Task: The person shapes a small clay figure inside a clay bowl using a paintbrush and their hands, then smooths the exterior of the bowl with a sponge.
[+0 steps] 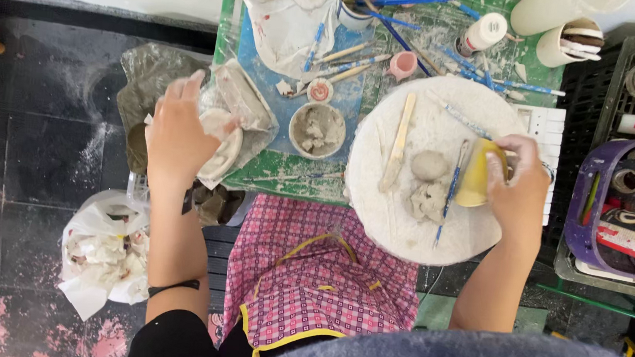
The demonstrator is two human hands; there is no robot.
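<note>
My left hand reaches out over the table's left edge and rests its fingers on a pale lump of wet clay lying on clear plastic wrap. My right hand grips a yellow sponge at the right side of a round white work board. On that board lie a smooth grey clay ball, a rougher clay piece, a flat wooden modelling stick and a blue-handled tool.
A small bowl of clay slip stands left of the board on the green table. Several brushes and tools, a pink cup and a jar crowd the far side. A purple basket of tape rolls sits right. A white bag lies on the floor.
</note>
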